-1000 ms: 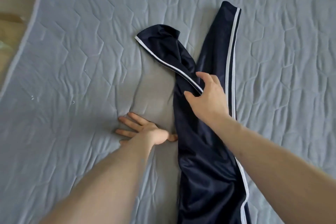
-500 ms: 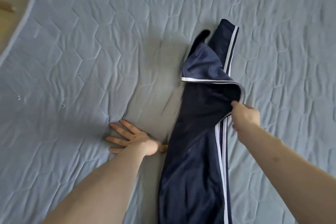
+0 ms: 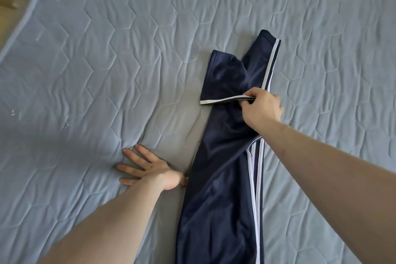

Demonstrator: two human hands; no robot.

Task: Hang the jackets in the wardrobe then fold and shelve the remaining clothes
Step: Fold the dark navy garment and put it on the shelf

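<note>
Trouser leg flipped back onto the trousers, fold under way

The grey quilted mattress (image 3: 107,49) carries the navy track trousers (image 3: 216,199), lying lengthwise beneath and toward the person from the right hand (image 3: 262,109). A second ago one leg trailed off leftward; now that hand pinches its white-striped edge (image 3: 222,100), which runs left from the grip, and has drawn it over the other leg. The left hand (image 3: 147,169) stays flat, fingers spread, well left of the grip, thumb touching the trousers. Likely the legs are nearly aligned for folding.

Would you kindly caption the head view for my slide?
Right hand pinches navy track pants at a striped edge, left hand resting flat on the quilted mattress.
</note>
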